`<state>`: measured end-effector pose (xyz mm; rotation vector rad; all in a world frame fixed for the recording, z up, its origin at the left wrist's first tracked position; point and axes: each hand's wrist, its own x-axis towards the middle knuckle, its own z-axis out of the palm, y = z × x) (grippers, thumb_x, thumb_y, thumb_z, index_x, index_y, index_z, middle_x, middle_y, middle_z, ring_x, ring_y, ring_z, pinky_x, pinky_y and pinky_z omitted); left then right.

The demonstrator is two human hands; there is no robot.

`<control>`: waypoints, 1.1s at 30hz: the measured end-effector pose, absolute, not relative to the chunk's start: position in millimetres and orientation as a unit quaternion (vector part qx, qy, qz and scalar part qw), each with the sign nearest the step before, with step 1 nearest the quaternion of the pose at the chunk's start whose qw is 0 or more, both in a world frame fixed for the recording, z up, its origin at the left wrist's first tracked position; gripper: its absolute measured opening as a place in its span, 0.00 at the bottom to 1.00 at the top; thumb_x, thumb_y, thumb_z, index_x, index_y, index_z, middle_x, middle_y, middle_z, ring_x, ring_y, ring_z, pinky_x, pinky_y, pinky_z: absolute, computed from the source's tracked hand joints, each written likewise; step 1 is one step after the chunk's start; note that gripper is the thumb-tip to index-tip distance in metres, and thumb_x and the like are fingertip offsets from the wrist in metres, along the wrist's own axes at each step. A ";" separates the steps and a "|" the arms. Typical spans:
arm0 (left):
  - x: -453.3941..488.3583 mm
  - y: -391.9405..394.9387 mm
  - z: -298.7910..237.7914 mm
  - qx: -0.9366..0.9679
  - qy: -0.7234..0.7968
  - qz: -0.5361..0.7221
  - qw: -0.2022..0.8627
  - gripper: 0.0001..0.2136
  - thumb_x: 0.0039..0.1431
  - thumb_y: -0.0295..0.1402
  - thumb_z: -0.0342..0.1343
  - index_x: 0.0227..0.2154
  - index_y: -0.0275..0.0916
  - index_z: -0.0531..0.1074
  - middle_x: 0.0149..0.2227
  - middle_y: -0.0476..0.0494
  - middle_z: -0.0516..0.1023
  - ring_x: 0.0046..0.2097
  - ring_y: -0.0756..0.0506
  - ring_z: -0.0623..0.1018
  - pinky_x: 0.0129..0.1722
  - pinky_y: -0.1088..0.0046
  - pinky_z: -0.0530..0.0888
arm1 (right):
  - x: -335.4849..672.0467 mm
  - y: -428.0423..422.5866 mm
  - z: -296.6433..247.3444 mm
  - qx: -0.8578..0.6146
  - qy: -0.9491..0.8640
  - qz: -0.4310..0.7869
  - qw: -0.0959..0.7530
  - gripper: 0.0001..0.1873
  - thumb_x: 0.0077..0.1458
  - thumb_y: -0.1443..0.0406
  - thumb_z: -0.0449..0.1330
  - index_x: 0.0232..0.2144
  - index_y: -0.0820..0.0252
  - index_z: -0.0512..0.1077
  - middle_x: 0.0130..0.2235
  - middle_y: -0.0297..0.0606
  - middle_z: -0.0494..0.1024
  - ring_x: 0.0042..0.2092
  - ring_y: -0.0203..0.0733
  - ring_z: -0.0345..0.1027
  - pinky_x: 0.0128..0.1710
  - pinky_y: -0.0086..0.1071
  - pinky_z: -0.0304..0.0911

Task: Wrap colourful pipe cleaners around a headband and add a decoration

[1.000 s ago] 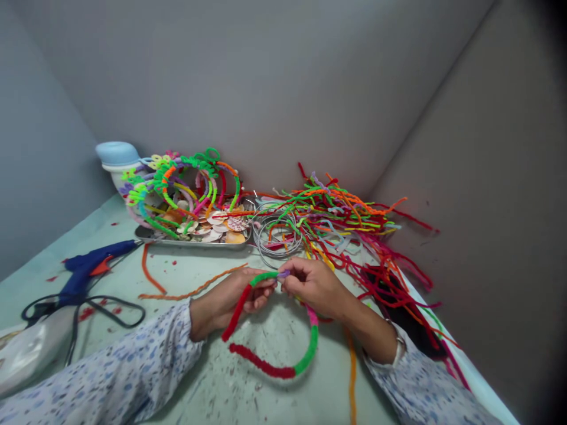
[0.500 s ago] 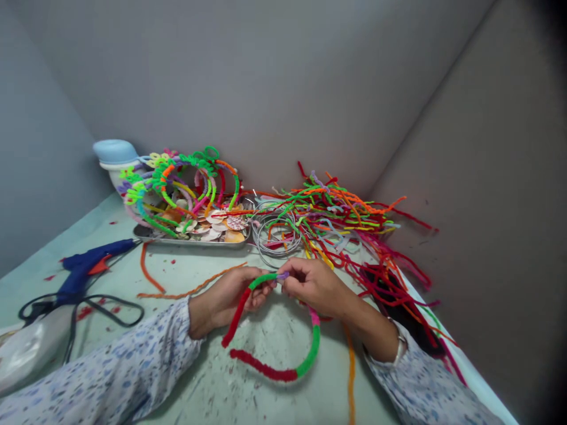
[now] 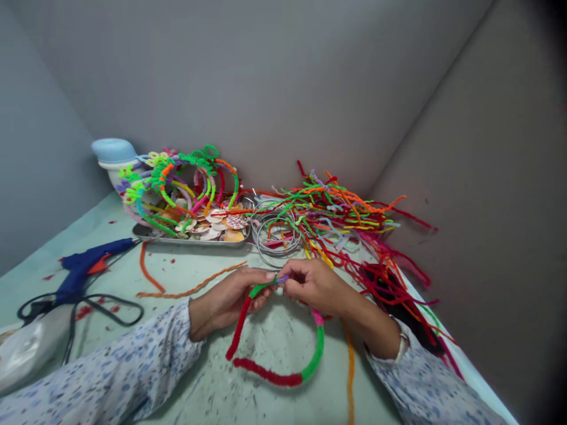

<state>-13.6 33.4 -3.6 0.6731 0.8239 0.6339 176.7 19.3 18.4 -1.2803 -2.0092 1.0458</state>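
Note:
Between my hands hangs a curved headband [image 3: 319,348] wrapped in fuzzy pipe cleaner, with red, green, pink and purple sections. Its two red ends come close together at the lower left. My left hand [image 3: 241,289] pinches the green section, thumb on top. Right beside it, my right hand [image 3: 316,286] is closed on the purple section at the top, and its fingers hide part of the band. An orange pipe cleaner [image 3: 351,372] lies on the table below my right wrist.
A metal tray [image 3: 195,241] holds shells and several finished-looking headbands [image 3: 195,159]. Coiled wire [image 3: 277,236] and a heap of pipe cleaners [image 3: 349,206] lie to the right. A blue glue gun [image 3: 80,271] with its cord, a plastic bag [image 3: 35,354] and a blue-lidded bottle [image 3: 115,150] are left.
My left thumb has come down onto the green section near the purple. The lower part of the headband has swung slightly right and down.

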 end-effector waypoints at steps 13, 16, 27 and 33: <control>-11.5 29.2 3.9 0.434 0.402 0.265 0.761 0.07 0.53 0.33 0.58 0.26 0.33 0.71 0.23 0.50 0.71 0.20 0.56 0.69 0.18 0.84 0.63 | 178.5 22.8 11.9 -0.492 -0.777 0.309 0.244 0.10 0.49 0.71 0.54 0.30 0.59 0.77 0.20 0.29 0.71 0.23 0.30 0.59 0.24 0.24 0.50; -10.9 29.0 5.3 0.460 0.418 0.246 0.744 0.08 0.52 0.34 0.57 0.25 0.33 0.70 0.23 0.49 0.71 0.19 0.55 0.68 0.16 0.82 0.61 | 179.0 22.9 11.3 -0.485 -0.789 0.294 0.236 0.11 0.49 0.71 0.55 0.30 0.59 0.77 0.21 0.29 0.71 0.23 0.31 0.59 0.24 0.24 0.50; -11.6 31.0 2.0 0.461 0.447 0.214 0.736 0.08 0.51 0.34 0.55 0.23 0.33 0.70 0.21 0.50 0.69 0.18 0.56 0.64 0.13 0.83 0.52 | 177.7 23.1 10.3 -0.479 -0.808 0.270 0.212 0.09 0.48 0.71 0.55 0.30 0.59 0.76 0.24 0.30 0.74 0.26 0.32 0.62 0.27 0.25 0.52; -11.4 31.5 2.9 0.461 0.457 0.204 0.733 0.09 0.49 0.34 0.55 0.22 0.32 0.70 0.21 0.49 0.68 0.17 0.56 0.63 0.13 0.82 0.49 | 177.1 21.8 10.1 -0.475 -0.804 0.287 0.215 0.09 0.49 0.71 0.54 0.29 0.59 0.75 0.24 0.29 0.74 0.26 0.31 0.62 0.26 0.24 0.52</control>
